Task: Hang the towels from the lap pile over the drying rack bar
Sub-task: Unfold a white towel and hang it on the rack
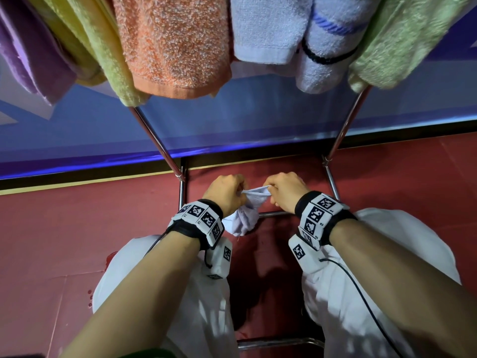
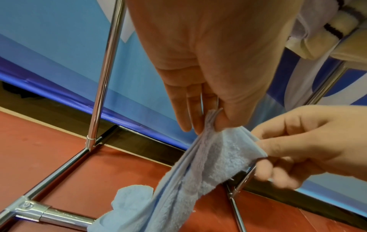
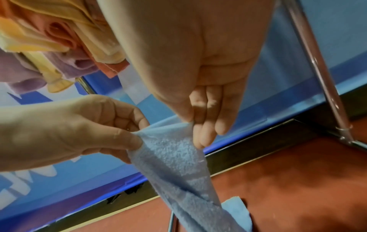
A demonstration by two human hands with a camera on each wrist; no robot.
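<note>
A small pale blue towel (image 1: 244, 215) hangs bunched between my two hands, low in front of my knees. My left hand (image 1: 238, 192) pinches one end of its top edge with thumb and fingers. My right hand (image 1: 273, 192) pinches the other end, a short span away. The left wrist view shows the left hand (image 2: 208, 116) nipping the towel (image 2: 208, 164) and the right hand (image 2: 278, 150) holding its corner. In the right wrist view the right hand (image 3: 193, 127) and left hand (image 3: 137, 138) stretch the towel (image 3: 174, 157) edge. The rack's top bar is hidden under hung towels.
Above hang a purple towel (image 1: 31, 52), a yellow-green towel (image 1: 90, 47), an orange towel (image 1: 173, 42), a lavender towel (image 1: 271, 27) and a green towel (image 1: 413, 40). Chrome rack legs (image 1: 154, 140) slope down to base bars (image 1: 276, 214) on the red floor (image 1: 77, 228). A blue banner (image 1: 245, 120) stands behind.
</note>
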